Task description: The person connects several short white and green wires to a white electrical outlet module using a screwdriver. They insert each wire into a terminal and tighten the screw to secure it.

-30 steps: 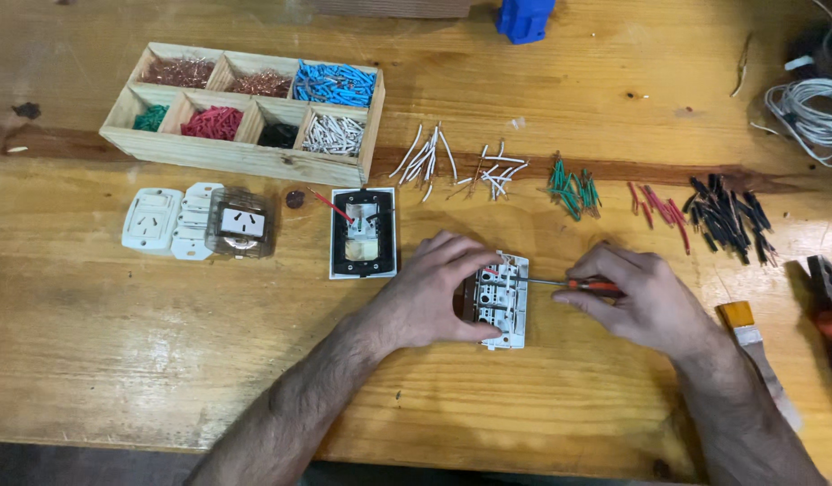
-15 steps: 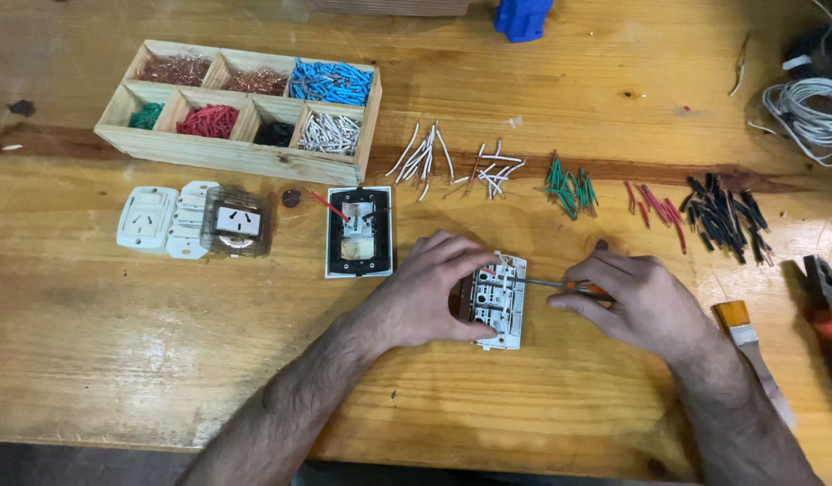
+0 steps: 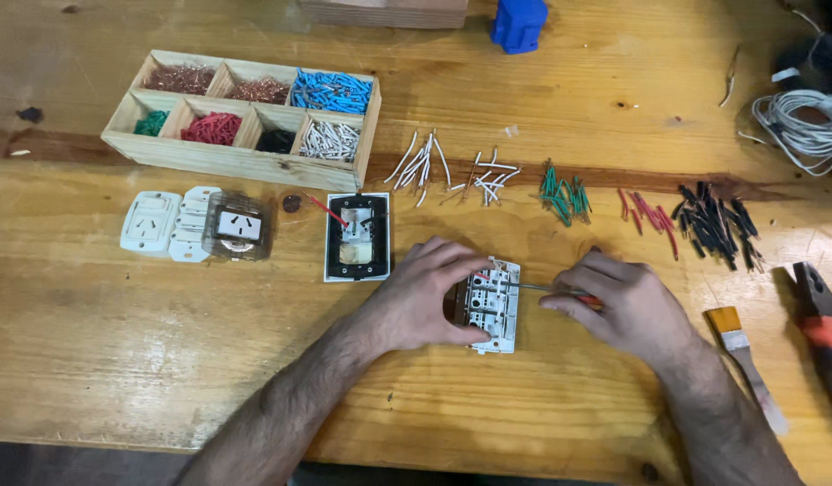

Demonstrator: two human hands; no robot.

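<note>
Socket module, white, lies back-up near the bench's front edge, left hand pressing it flat, right hand pinching a screwdriver into a terminal; no wires fitted, wire pieces unused behind.

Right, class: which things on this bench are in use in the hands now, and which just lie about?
In use: left hand, white socket module, right hand, screwdriver.

Lying about: wooden tray of wire bits, black-framed socket, brush, pliers, white cable coil.
</note>
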